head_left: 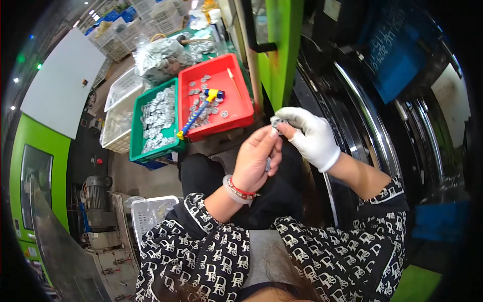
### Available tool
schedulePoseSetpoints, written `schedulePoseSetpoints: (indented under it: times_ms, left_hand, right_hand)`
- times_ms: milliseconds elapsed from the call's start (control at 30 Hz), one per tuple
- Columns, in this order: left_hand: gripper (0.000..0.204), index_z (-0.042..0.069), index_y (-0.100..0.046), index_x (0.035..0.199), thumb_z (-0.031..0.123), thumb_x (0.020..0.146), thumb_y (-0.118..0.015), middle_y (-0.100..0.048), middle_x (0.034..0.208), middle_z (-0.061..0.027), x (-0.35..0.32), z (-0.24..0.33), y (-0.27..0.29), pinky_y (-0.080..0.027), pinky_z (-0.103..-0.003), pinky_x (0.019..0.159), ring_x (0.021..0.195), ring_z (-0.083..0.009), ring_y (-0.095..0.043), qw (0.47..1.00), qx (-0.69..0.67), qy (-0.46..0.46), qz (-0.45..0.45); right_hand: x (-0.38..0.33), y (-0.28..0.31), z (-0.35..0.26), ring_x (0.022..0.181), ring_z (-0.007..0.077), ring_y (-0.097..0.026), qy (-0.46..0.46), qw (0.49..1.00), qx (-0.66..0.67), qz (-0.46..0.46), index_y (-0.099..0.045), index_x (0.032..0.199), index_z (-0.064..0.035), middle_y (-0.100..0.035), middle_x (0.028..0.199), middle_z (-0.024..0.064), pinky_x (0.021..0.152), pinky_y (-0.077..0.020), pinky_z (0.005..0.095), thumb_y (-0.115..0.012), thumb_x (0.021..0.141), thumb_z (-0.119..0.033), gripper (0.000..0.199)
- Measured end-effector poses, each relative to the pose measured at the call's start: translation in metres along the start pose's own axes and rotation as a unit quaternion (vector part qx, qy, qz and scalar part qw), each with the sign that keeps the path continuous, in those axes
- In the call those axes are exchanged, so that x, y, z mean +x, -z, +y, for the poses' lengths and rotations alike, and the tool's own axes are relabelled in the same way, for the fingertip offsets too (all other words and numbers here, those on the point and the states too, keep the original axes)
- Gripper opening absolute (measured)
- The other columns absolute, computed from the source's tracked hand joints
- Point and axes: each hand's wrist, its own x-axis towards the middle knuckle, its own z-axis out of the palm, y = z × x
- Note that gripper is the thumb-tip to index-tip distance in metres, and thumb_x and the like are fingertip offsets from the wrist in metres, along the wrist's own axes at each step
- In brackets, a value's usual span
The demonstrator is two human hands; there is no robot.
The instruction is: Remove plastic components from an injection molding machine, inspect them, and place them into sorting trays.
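Both my hands meet in front of me over my lap. My bare left hand, with bracelets at the wrist, is closed, its thumb and finger pinching a small silver metal part. My right hand, in a white glove with bare skin showing at the thumb, is closed on the same part from the other side. Fingers cover most of it. Another small silver piece shows in the curled lower fingers of my left hand. To the left, a red tray holds loose round silver parts and a blue-and-yellow hammer.
A green bin full of silver parts adjoins the red tray. Behind them lies a clear plastic bag of parts; white crates stand further left. Close on my right is a machine with shiny metal bars and a green frame.
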Motion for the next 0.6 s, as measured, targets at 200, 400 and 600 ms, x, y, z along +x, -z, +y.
schedulePoseSetpoints:
  times_ms: [200,400,600]
  left_hand:
    - [0.026,0.006,-0.053,0.092,0.031,0.092,-0.047,-0.051,0.073,0.0004,0.002,0.013,-0.010,-0.032,-0.018,0.035,0.046,-0.0064,-0.042,0.999,-0.045,-0.003,-0.017]
    - [0.026,0.008,-0.049,0.092,0.033,0.093,-0.044,-0.047,0.074,0.0020,0.002,0.006,-0.018,-0.029,-0.017,0.034,0.048,-0.0057,-0.039,0.985,-0.147,0.087,-0.039]
    - [0.025,0.011,-0.052,0.096,0.034,0.095,-0.040,-0.048,0.073,0.0024,0.008,-0.025,0.024,-0.027,-0.018,0.034,0.045,-0.0066,-0.039,0.987,-0.078,0.138,0.006]
  right_hand:
    - [-0.003,0.010,-0.001,0.094,0.0150,-0.056,0.052,0.995,0.060,-0.063,-0.053,0.113,-0.0012,-0.059,0.104,0.0083,0.083,-0.0450,0.0274,-0.061,0.081,-0.005,0.033]
    - [-0.009,0.011,0.000,0.083,0.0131,-0.057,0.058,0.993,0.090,-0.045,-0.054,0.110,-0.0009,-0.057,0.098,0.0075,0.074,-0.0471,0.0264,-0.062,0.080,-0.005,0.031]
    - [0.009,0.091,-0.001,0.085,0.0126,-0.053,0.191,0.972,0.031,0.132,-0.047,0.111,-0.0011,-0.054,0.094,0.0066,0.077,-0.0448,0.0263,-0.057,0.085,-0.008,0.029]
